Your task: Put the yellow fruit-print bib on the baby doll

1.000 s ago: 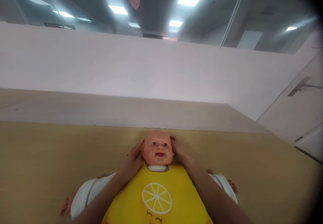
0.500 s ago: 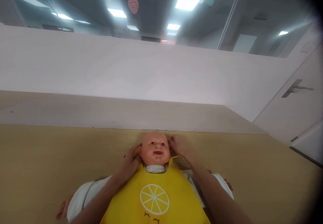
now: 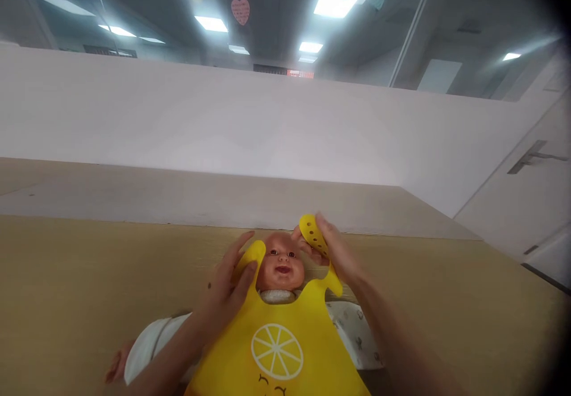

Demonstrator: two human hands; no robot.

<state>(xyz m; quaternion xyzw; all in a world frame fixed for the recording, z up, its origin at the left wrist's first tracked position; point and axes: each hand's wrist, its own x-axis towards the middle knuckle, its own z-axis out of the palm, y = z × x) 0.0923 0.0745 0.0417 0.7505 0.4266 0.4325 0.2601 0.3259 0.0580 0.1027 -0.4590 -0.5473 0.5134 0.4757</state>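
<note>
A baby doll (image 3: pixel 282 265) lies face up on the table, dressed in white clothes (image 3: pixel 357 330) with small prints. Over its chest spreads a yellow bib (image 3: pixel 232 348) with a white lemon-slice print. At the left of the doll's head, my left hand (image 3: pixel 229 280) grips one neck strap of the bib between thumb and fingers. My right hand (image 3: pixel 332 244) holds the other strap, raised at the right of the head; a row of holes shows along it. Both straps are apart from each other. The bib's lower end runs out of the picture.
The wooden table (image 3: pixel 66 289) extends to both sides. Behind it is a pale ledge (image 3: pixel 134 197) against a white wall (image 3: pixel 200 122). Above are glass panes with paper hearts (image 3: pixel 241 11). A door with a handle (image 3: pixel 529 157) stands at the right.
Both strap ends have come up into sight from beside the doll's neck. My right hand has lifted its strap up and to the right. The view has shifted slightly.
</note>
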